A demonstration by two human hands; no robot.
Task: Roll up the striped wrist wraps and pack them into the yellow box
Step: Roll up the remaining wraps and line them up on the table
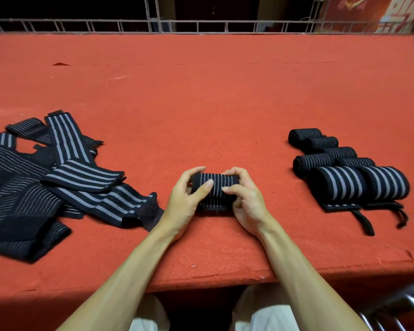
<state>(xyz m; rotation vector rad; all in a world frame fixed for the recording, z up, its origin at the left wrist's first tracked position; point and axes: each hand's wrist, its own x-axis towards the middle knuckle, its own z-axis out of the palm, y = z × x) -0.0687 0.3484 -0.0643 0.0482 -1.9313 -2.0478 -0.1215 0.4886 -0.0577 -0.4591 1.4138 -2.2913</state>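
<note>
Striped wrist wrap (215, 187), rolled, is gripped at both ends by left hand (186, 201) and right hand (245, 199); unrolled wraps (46, 177) lie at 9 o'clock, finished rolls (344, 168) at 3 o'clock.

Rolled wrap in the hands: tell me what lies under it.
Beneath the rolled wrap, its unrolled tail lies flat on the red cloth. The left hand and right hand cover what lies under its ends.

I see my left hand (188, 199) and right hand (245, 199) gripping a rolled wrap (214, 187) at its two ends on the red table (201, 96). Loose wraps (46, 177) lie heaped at left; finished rolls (344, 168) sit clustered at right.
</note>
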